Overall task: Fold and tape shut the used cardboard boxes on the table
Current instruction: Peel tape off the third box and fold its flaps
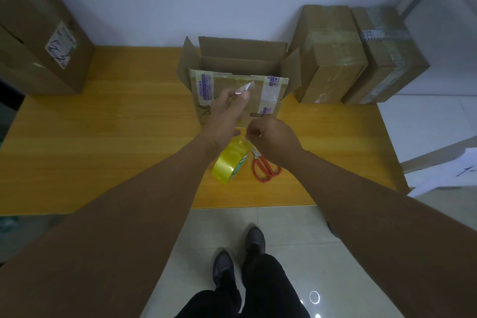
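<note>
Two hands (228, 111) (275, 138) on tape (230, 159) near box (238, 45)

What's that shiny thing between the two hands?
A strip of clear tape, pulled off the yellow roll. The left hand pinches its top end, the right hand holds it lower down. The head view shows it.

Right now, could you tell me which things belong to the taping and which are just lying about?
Job: open box, tape strip, yellow tape roll, red scissors.
Idle: sealed box, grey-taped box, large box at left, white papers.
</note>
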